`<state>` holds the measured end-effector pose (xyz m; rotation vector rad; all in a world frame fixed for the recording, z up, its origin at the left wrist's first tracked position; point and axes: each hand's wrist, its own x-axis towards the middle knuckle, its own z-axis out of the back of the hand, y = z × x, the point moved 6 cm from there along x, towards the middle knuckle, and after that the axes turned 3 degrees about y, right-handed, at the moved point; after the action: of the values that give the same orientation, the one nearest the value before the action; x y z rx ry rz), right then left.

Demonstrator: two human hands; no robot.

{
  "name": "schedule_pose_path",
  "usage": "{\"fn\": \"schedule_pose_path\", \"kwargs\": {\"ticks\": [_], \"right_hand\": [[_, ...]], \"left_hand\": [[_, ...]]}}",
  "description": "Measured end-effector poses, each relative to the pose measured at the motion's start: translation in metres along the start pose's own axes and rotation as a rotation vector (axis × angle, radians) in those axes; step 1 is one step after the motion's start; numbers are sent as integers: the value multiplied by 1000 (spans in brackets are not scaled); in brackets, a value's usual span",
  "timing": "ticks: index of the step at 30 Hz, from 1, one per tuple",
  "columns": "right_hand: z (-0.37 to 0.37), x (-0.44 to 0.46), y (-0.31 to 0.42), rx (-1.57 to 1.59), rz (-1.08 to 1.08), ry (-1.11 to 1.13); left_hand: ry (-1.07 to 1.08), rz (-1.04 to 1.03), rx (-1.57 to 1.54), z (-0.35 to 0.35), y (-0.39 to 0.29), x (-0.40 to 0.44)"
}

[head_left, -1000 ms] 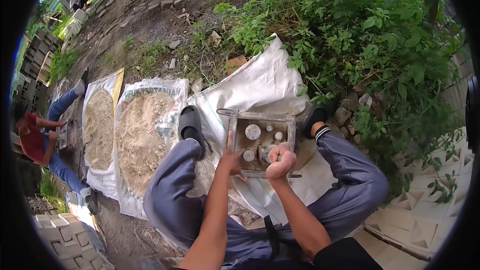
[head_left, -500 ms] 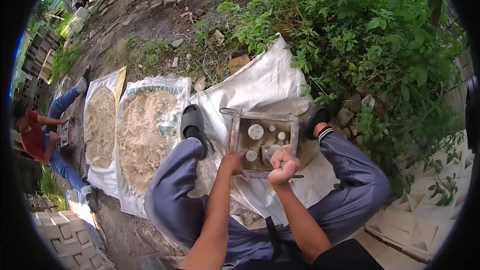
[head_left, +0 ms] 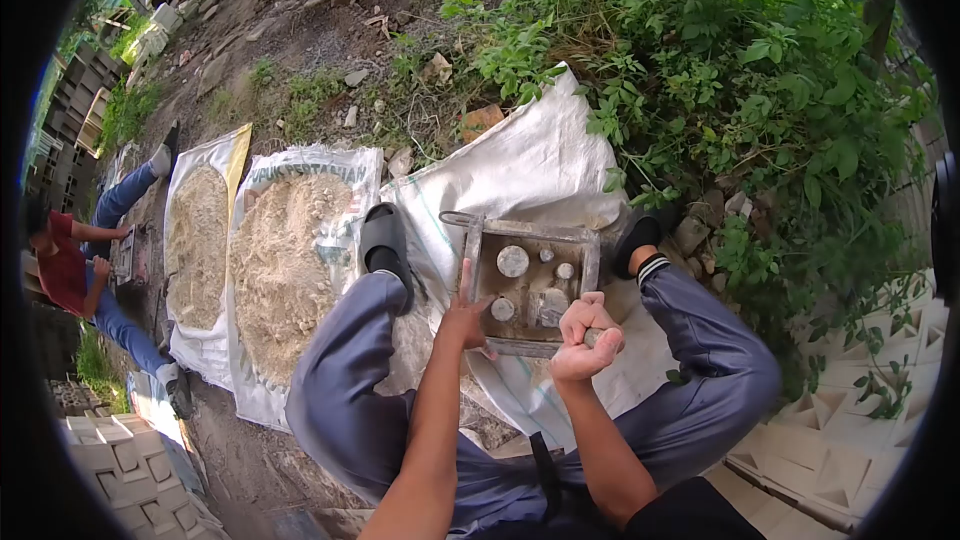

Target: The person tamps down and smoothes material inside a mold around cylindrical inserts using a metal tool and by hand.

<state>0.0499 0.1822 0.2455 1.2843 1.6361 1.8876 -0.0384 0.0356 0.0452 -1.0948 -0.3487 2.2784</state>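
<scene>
A square frame mold (head_left: 538, 348) lies on a white sack between my legs. Inside it are several round pieces, the largest a pale disc (head_left: 512, 261), and a squarish block (head_left: 548, 307) near its lower right. My left hand (head_left: 465, 320) rests on the mold's left side, fingers spread along the edge, holding nothing. Closed in a fist, my right hand (head_left: 587, 338) is over the mold's lower right corner, gripping a short grey rod-like piece (head_left: 594, 337) whose end shows.
Two sacks with sandy powder (head_left: 285, 270) lie to the left. Beyond them a person in a red shirt (head_left: 62, 265) sits with a similar frame. Green plants (head_left: 690, 70) and stones (head_left: 690, 233) border the upper right. Pale patterned blocks (head_left: 850, 430) are at the right.
My right hand has moved right and slightly down, from over the squarish block to the mold's lower right corner. My left hand has stayed on the left side.
</scene>
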Motion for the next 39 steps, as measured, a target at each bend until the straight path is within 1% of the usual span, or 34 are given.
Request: {"fn": "schedule_pose_path", "kwargs": {"ticks": [1, 2, 3, 4, 5, 7, 8, 9, 11, 12, 13, 15, 16, 17, 19, 20, 21, 23, 24, 25, 26, 28, 29, 31, 32, 34, 35, 37, 38, 39], "right_hand": [[1, -3, -12, 0, -7, 7], [0, -7, -32, -76, -4, 71], [-7, -1, -32, -151, 7, 133], [-5, -3, -52, -47, -399, 78], [-4, -4, -46, -44, -398, 82], [2, 1, -28, 127, -320, -127], [2, 3, -13, 22, -76, -92], [4, -6, -26, 20, -85, -92], [-8, -22, -46, -78, 141, 231], [-15, -15, -37, -175, 42, 229], [-20, -11, -27, -173, 53, 232], [-16, -9, -24, -142, -158, 35], [-12, -7, -8, -134, -40, 31], [-8, -12, -15, -134, -47, 33], [-8, -22, -30, -146, 70, 172], [-4, -20, -43, -92, 27, 115], [-3, -15, -39, -92, 35, 111], [10, -9, -42, 95, -355, -95], [8, -4, -24, 139, -294, -155], [9, -6, -32, 135, -306, -153], [11, -6, -35, 60, -161, -43], [-4, -3, -48, 41, -187, 72], [1, -1, -55, -18, -281, 41], [-5, 1, -37, 0, -211, 50], [-6, -1, -33, 2, -216, 47], [-7, -6, -9, -11, 92, 73], [-7, -8, -15, -13, 81, 76], [-26, -2, -25, -231, 48, 276], [-22, -2, -34, -204, -142, 199], [-21, -1, -24, -204, -144, 195]], "left_hand": [[6, 4, 0, -2, 3, 4], [12, 3, 2, -5, 3, 6], [8, 0, -2, -3, -2, 4], [4, 0, -12, 2, -4, 2], [7, 5, -21, 4, -3, 0], [4, 10, -15, 4, -3, 4], [15, 16, -8, 0, -1, 2], [22, 21, -10, -1, 2, 0], [3, -4, 3, 3, -3, 0], [-3, -14, 3, 5, -8, 1], [12, 19, 13, 7, -8, 2], [33, 58, 30, 5, -2, 0], [9, 47, 30, 5, -1, 4], [-1, 36, 26, 1, -1, 2], [27, 42, 10, 1, -2, -2], [43, 40, 1, 4, -5, -2], [37, 34, 5, 5, -6, -1], [20, 27, -28, 4, -2, -1], [14, 31, -30, 7, 1, 4], [-5, 23, -14, 6, 1, 5], [-13, 11, 5, 0, 0, 0], [-18, -2, -24, 0, 3, 1], [-20, -2, -35, 0, 3, 2], [-21, -3, -41, 4, 0, 3], [-21, -12, -40, 4, 0, 3], [-16, -10, -44, 1, 3, 3], [-21, -7, -25, 0, 3, 4], [-28, -16, -9, -1, -2, 2], [-24, -14, -15, 2, -2, 3], [-11, -11, -18, 3, -1, 1]]}}
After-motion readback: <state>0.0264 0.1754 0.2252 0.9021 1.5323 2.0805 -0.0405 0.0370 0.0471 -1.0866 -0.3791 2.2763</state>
